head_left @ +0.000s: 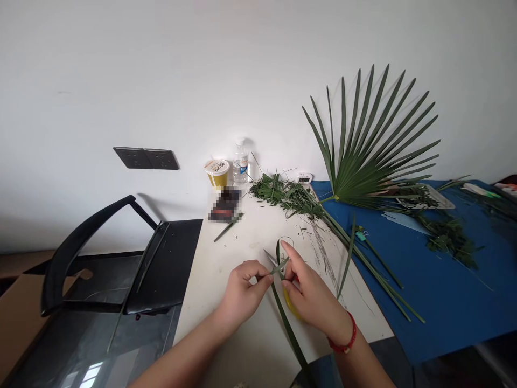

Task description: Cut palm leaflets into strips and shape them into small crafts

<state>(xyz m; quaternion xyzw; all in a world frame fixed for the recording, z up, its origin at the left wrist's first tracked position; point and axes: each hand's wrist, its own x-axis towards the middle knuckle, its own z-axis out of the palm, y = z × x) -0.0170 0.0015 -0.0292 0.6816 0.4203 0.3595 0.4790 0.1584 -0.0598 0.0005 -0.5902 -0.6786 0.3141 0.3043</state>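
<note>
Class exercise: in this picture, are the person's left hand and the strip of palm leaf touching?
Touching. The head view shows the fingers of the left hand pinching the strip of palm leaf with no gap visible.

The white tabletop [238, 258] has a clear water bottle [240, 164], a yellow cup [217, 173], a blurred dark packet [225, 206], and a heap of green leaves [283, 194]. A blue sheet [464, 307] beside it holds a big palm leaf [363, 161].
</note>
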